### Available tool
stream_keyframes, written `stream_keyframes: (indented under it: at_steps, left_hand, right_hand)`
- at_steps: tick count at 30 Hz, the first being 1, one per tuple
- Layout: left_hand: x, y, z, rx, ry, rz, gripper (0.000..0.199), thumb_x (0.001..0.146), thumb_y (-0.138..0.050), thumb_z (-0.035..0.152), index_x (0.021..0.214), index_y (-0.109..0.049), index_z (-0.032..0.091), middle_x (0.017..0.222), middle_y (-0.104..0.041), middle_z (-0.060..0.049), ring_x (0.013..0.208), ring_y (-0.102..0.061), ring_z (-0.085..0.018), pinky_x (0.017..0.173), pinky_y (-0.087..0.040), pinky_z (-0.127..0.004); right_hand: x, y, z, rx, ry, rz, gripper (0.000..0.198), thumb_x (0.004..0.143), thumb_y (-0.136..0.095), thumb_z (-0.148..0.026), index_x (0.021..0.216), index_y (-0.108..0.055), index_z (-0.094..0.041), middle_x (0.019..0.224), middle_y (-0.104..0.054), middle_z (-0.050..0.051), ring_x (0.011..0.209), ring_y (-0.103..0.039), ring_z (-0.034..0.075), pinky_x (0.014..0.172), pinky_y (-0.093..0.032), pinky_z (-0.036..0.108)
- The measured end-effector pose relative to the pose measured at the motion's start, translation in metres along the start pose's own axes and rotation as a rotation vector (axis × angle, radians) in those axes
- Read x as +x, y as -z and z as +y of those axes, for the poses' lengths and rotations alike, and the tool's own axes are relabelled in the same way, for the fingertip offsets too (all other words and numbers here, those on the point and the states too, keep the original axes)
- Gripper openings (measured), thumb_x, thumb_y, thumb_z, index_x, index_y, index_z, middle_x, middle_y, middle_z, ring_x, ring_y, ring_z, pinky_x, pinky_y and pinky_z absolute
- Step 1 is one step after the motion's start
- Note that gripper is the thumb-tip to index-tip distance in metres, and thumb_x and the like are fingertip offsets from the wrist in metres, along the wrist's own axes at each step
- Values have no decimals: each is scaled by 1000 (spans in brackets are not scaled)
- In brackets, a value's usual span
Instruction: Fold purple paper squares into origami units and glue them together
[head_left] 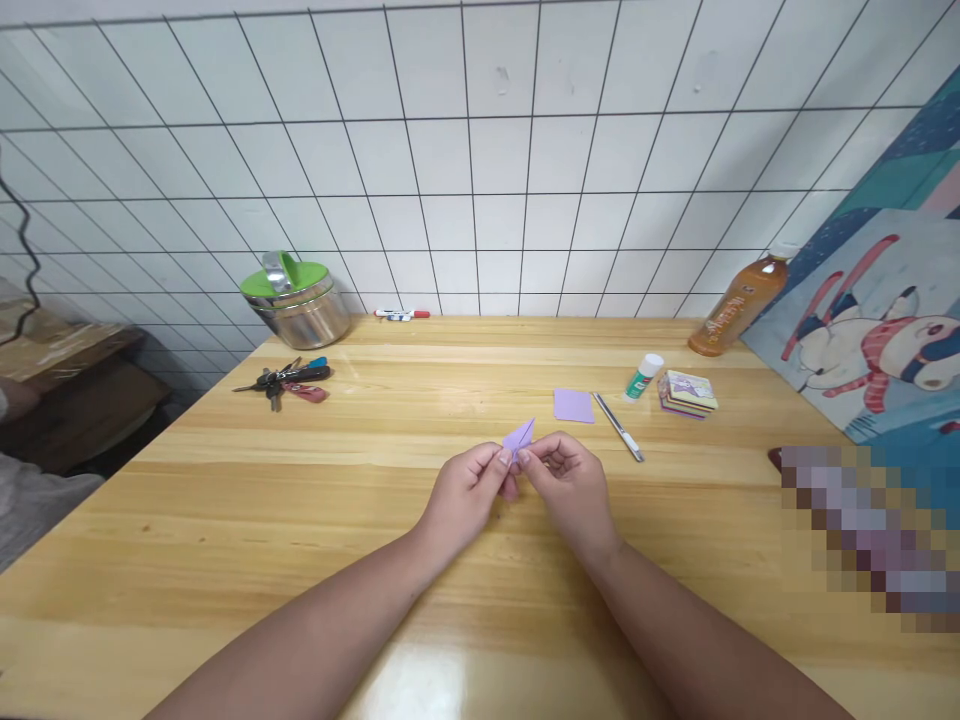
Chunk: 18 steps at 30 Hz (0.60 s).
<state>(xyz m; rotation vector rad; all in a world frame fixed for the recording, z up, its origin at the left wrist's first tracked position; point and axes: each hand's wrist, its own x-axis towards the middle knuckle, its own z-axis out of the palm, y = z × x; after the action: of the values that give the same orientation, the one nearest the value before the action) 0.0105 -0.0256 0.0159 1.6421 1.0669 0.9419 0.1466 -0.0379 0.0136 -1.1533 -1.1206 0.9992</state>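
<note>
A small folded piece of lilac paper (519, 436) sits pinched between both hands just above the middle of the wooden table (225, 520), its pointed tip sticking up and away from the person. The left hand (469, 490) is curled nearly closed, thumb and forefinger pressed on the paper's lower left edge; the right hand (568, 480) is closed likewise, its fingertips meeting the left's on the paper's lower right part. The paper looks very light and thin, easy to crease or crush, so it is likely best held by its folded edges with fingertips alone, not squeezed across the flat. Just beyond the hands lies a flat lilac square sheet (574, 405), and beside it to the right a slim silvery pen or craft knife (619, 427), lying at a slant; which it is cannot be told. Further right stand a white glue stick (643, 377), tilted, and a small stack of coloured paper (688, 393). An orange drink bottle (739, 305) leans near the tiled wall, next to a poster with a cartoon figure (870, 340). To the left lie a bunch of keys (289, 379), a steel container with a green lid (296, 298), and a red-capped marker (402, 314) by the wall.
</note>
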Motion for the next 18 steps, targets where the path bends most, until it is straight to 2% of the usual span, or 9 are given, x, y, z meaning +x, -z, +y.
stream_keyframes:
  at_steps: [7, 12, 18]
  left_hand:
    - [0, 0, 1, -37, -11, -21, 33, 88, -41, 40, 72, -59, 17, 64, -61, -1, 65, -57, -15, 67, -43, -25]
    - [0, 2, 1, -27, -11, 7, 35, 88, -41, 40, 68, -57, 17, 65, -60, -1, 66, -57, -15, 66, -43, -24]
    - [-1, 5, 0, 41, -55, -8, 35, 89, -40, 38, 69, -58, 16, 66, -60, -1, 66, -56, -14, 65, -42, -24]
  right_hand:
    - [-1, 0, 0, 12, 1, 30, 16, 71, -67, -30, 67, -57, -18, 64, -65, 2, 61, -62, 15, 58, -50, 26]
    - [-2, 2, 3, 43, 35, -83, 20, 71, -67, -27, 90, -62, -20, 81, -67, 3, 74, -64, 16, 66, -52, 28]
    - [0, 2, 4, 67, 41, -101, 10, 71, -67, -26, 75, -60, -19, 72, -65, 0, 66, -61, 13, 63, -50, 25]
